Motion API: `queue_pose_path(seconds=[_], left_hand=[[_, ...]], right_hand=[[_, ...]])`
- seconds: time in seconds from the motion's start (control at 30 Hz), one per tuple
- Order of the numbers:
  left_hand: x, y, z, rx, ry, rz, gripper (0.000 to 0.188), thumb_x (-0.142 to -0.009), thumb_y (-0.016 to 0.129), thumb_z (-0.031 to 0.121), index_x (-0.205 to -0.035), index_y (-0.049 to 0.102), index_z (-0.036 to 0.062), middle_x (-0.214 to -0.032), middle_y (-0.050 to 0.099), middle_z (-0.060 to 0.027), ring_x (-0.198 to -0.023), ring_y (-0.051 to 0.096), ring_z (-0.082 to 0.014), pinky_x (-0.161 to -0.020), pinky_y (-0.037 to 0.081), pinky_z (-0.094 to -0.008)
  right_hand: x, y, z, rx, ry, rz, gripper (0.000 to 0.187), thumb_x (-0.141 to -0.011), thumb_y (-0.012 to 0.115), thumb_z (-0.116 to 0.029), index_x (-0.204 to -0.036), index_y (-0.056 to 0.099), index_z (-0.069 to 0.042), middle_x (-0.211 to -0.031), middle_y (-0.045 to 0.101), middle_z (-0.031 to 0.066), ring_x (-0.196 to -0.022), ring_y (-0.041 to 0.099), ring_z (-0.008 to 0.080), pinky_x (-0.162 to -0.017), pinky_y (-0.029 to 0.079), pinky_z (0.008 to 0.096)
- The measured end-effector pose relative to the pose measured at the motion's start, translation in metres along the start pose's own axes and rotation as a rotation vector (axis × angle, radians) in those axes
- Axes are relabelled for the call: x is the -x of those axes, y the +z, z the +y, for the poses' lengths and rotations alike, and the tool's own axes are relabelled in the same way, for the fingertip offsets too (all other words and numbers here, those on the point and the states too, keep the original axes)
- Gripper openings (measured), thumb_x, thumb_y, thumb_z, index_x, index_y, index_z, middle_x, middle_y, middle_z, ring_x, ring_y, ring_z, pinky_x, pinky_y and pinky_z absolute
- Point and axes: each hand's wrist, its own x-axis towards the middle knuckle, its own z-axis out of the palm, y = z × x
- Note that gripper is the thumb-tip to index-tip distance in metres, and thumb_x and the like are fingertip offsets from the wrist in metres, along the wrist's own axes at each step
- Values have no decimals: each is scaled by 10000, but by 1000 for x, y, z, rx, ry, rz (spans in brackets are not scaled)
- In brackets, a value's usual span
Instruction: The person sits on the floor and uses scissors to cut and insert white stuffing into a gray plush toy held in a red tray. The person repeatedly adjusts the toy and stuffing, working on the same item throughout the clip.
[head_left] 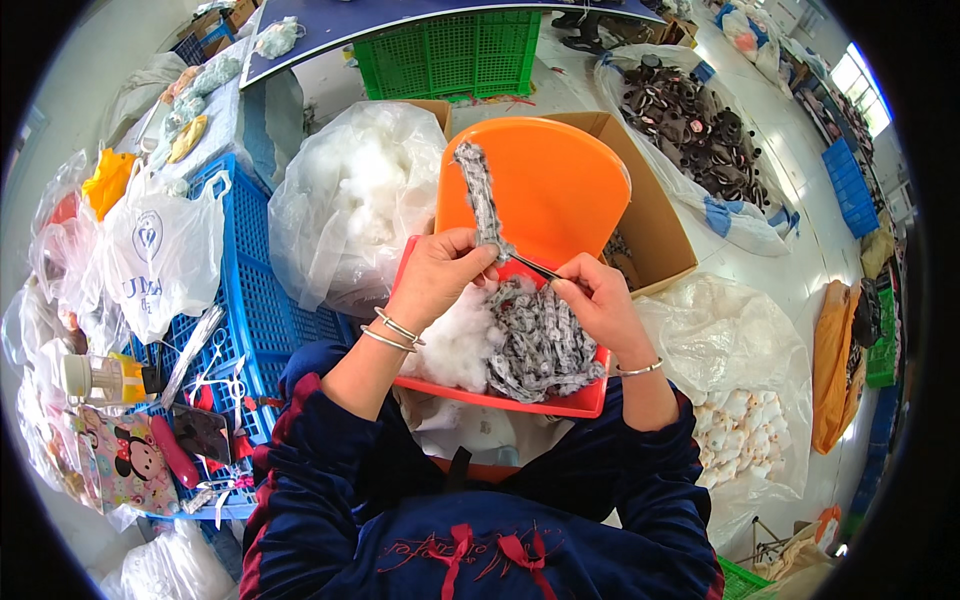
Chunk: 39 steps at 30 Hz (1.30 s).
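Observation:
Above a red tray [560, 405] on my lap, my left hand [445, 265] pinches the lower end of a grey fuzzy plush tube [478, 190], which points up and slightly left. My right hand [600, 300] grips a thin dark metal tool [533, 265], possibly tweezers; its far end meets the tube's lower end beside my left fingertips. Whether the tip is inside the tube, I cannot tell. White fluffy stuffing [455, 345] fills the tray's left part, and a heap of grey plush pieces [545, 345] lies on its right.
An orange chair [560, 180] stands just beyond the tray, before a cardboard box [655, 235]. A clear bag of white stuffing [360, 190] is at far left. Blue crates [260, 300] with bags and scissors stand left. A bag of small white pieces [740, 430] lies right.

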Motion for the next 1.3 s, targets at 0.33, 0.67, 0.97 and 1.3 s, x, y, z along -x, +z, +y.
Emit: queue_pose_path(seconds=[0.33,0.67,0.97,1.3], left_hand=[[2,1,8,4,-99,-49,170,-910,659,155,-884,684,-11,-742,672,-50,-624,599,-84,-612,499,-210],[5,22,-13,-5,-54,-60,256,-906,676,247,-946,707,-4,-736,638,-4,-623,556,-58,-572,451,-210],[0,-6,-1,94,-28,-28,285,-944,599,246,-966,699,-20,-687,547,27,-602,481,-51,-559,395,-214],[1,-14,19,-9,-85,-32,167,-898,645,156,-887,696,-3,-800,689,-32,-681,615,-71,-656,504,-212]], right_hand=[[2,0,-6,-79,15,-67,86,-890,644,-54,-879,583,5,-709,544,-9,-618,466,47,-545,378,220],[1,39,2,-266,-8,34,95,-913,624,-70,-885,565,-1,-720,528,-23,-631,430,34,-555,366,214],[1,32,2,-196,13,18,92,-905,642,-61,-902,574,1,-702,525,-35,-606,417,25,-533,347,206],[1,21,1,-169,5,32,100,-904,645,-60,-905,569,4,-702,518,-40,-603,413,17,-532,346,200]])
